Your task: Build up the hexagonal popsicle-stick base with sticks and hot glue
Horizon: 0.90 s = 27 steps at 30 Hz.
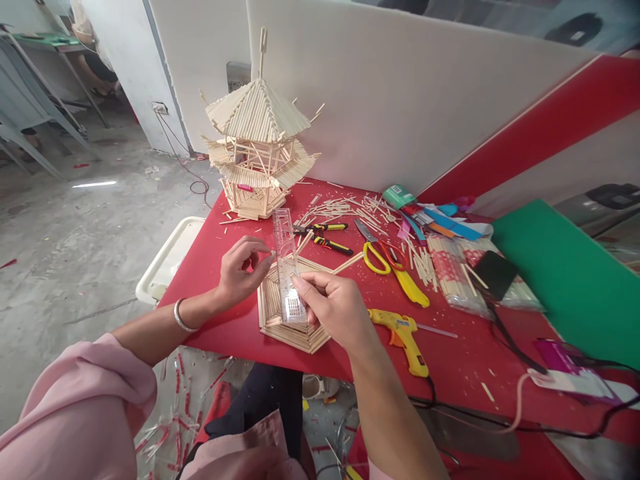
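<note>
My right hand (334,308) grips the near end of a clear plastic ruler (287,260) that lies across a flat hexagonal frame of wooden sticks (280,313) on the red table (240,333). My left hand (241,270) pinches a thin wooden stick beside the ruler's left edge, fingers curled together. A silver bangle sits on my left wrist. A finished stick pagoda (257,150) stands at the table's far left corner.
A yellow glue gun (403,337) lies right of my right hand. Pliers (325,237), yellow scissors (395,263), scattered sticks (350,210), packets of sticks (453,273) and cables (525,373) cover the table's right. A white stool (167,260) stands left of the table.
</note>
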Each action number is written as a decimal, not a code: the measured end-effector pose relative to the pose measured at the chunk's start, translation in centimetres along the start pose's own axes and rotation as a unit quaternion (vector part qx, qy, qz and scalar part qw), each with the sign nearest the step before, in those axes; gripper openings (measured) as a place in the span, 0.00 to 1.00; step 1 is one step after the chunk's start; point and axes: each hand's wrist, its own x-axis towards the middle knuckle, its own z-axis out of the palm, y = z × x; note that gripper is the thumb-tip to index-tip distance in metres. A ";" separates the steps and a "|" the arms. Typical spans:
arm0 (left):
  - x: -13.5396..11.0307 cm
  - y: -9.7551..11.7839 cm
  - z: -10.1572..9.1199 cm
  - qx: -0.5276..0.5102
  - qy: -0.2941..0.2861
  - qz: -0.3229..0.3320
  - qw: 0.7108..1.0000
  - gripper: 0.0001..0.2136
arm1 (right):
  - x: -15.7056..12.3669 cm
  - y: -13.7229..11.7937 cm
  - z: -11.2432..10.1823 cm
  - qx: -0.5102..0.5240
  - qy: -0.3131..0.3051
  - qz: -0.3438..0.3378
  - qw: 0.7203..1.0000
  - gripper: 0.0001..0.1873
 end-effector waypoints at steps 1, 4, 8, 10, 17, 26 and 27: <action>0.0 0.0 0.0 0.002 -0.001 -0.001 1.000 0.02 | 0.0 0.0 0.0 0.000 -0.001 0.001 1.000 0.17; 0.0 0.0 0.0 0.006 -0.001 -0.005 1.000 0.02 | 0.0 0.1 0.0 0.002 -0.003 0.002 1.000 0.17; -0.1 -0.1 0.0 0.008 -0.001 -0.006 1.000 0.02 | 0.1 0.1 0.0 0.003 -0.004 0.006 1.000 0.17; -0.1 -0.1 0.0 0.008 -0.002 -0.008 1.000 0.02 | 0.2 0.2 0.0 0.001 -0.004 0.008 1.000 0.17; -0.1 -0.1 0.0 0.006 -0.003 -0.015 1.000 0.02 | 0.3 0.2 -0.1 -0.010 -0.013 -0.004 1.000 0.16; -0.1 -0.1 0.0 0.008 -0.002 -0.019 1.000 0.02 | 0.2 0.3 0.0 -0.013 -0.013 -0.009 1.000 0.16; -0.1 -0.1 0.0 0.008 -0.003 -0.019 1.000 0.02 | 0.2 0.3 0.0 -0.013 -0.012 -0.008 1.000 0.16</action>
